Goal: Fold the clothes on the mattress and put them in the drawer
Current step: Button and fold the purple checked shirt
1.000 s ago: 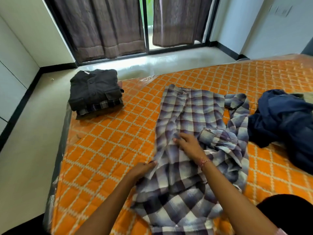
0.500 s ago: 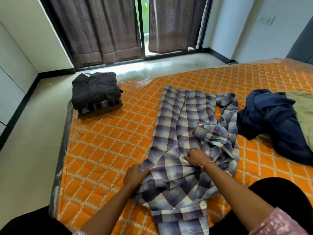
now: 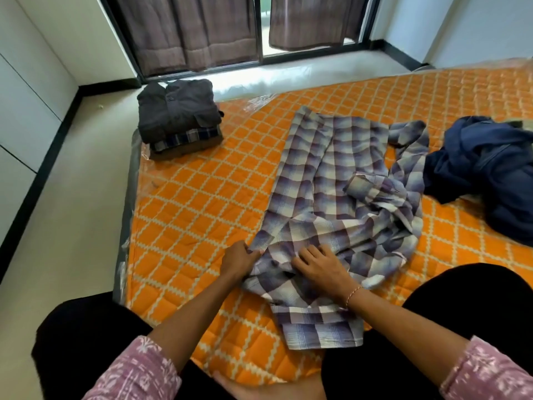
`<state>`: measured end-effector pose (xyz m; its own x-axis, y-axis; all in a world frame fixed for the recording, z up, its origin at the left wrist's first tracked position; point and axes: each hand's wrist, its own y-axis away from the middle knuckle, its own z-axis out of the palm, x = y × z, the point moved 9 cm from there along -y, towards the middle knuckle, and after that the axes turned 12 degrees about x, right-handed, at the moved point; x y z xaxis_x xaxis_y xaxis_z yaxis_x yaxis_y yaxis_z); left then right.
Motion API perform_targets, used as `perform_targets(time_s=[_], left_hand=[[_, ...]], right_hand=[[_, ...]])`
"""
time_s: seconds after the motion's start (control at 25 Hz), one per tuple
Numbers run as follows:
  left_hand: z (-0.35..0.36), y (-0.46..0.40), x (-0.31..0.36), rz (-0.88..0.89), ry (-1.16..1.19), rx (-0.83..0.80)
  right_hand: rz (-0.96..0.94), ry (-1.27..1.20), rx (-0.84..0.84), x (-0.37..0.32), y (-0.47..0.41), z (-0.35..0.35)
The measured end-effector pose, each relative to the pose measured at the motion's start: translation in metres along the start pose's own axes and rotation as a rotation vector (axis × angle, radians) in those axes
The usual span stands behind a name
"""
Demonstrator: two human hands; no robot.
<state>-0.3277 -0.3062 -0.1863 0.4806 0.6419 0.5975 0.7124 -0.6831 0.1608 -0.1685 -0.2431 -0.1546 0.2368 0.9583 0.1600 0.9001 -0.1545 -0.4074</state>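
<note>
Folded pile [image 3: 178,116] done, sits at mattress [image 3: 202,197] corner. Checked shirt [image 3: 331,197] mid-fold, spread at centre: left hand [image 3: 239,259] pinches edge, right hand [image 3: 320,265] presses flat. Blue heap [image 3: 484,168] unfolded at right. Drawer out of sight; storing left.

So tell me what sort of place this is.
Probably a bedroom at home: an orange quilted mattress lies on the floor, brown curtains hang over a sliding glass door, and a stack of folded dark shirts sits at one corner.
</note>
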Motion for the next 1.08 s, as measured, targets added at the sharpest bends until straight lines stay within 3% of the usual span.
perform_targets(time_s=[0.08, 0.16, 0.28, 0.32, 0.36, 0.44, 0.52, 0.56, 0.64, 0.72, 0.76, 0.84, 0.92, 1.0, 1.04, 1.08], left_hand=[[-0.004, -0.001, 0.008, 0.046, -0.097, -0.010], [-0.006, 0.004, 0.013, 0.095, -0.236, 0.028], [-0.005, 0.020, 0.018, 0.243, -0.490, 0.160], [-0.005, 0.022, 0.029, 0.353, -0.527, 0.258], [0.000, 0.024, 0.046, 0.487, -0.537, 0.337], [0.020, 0.025, 0.086, 0.749, -0.482, 0.380], [0.050, 0.019, 0.116, 0.825, -0.441, 0.240], [0.065, 0.013, 0.125, 0.815, -0.452, 0.144], [0.091, 0.004, 0.121, 0.758, -0.507, 0.014], [0.104, 0.001, 0.107, 0.733, -0.510, 0.020], [0.110, 0.000, 0.102, 0.721, -0.523, 0.009], [0.113, -0.002, 0.096, 0.688, -0.524, -0.011], [0.110, -0.002, 0.098, 0.703, -0.504, 0.033], [0.107, -0.001, 0.099, 0.710, -0.488, 0.047], [0.106, -0.002, 0.101, 0.724, -0.482, 0.058], [0.104, -0.001, 0.101, 0.725, -0.478, 0.062]], right_hand=[[0.114, -0.147, 0.028, 0.022, -0.011, -0.015], [0.345, -0.321, -0.107, 0.045, -0.019, -0.017], [0.407, -0.552, -0.784, 0.035, 0.004, 0.008], [0.451, -0.653, -0.850, 0.036, 0.007, 0.008], [0.543, -0.747, -0.776, 0.046, 0.003, 0.006], [0.833, -0.741, -0.320, 0.092, -0.006, -0.011], [1.157, -0.424, 0.198, 0.145, 0.025, -0.044], [1.331, -0.280, 0.345, 0.166, 0.052, -0.054], [1.625, -0.291, 0.420, 0.199, 0.094, -0.047], [1.801, -0.550, 0.343, 0.217, 0.109, -0.018], [1.845, -0.525, 0.260, 0.224, 0.113, -0.011], [1.817, -0.233, 0.055, 0.233, 0.115, -0.007], [1.716, -0.075, 0.014, 0.246, 0.104, -0.018], [1.756, -0.238, 0.312, 0.283, 0.102, -0.024], [1.868, -0.430, 0.544, 0.308, 0.111, -0.030], [1.927, -0.796, 0.807, 0.329, 0.119, -0.028]])
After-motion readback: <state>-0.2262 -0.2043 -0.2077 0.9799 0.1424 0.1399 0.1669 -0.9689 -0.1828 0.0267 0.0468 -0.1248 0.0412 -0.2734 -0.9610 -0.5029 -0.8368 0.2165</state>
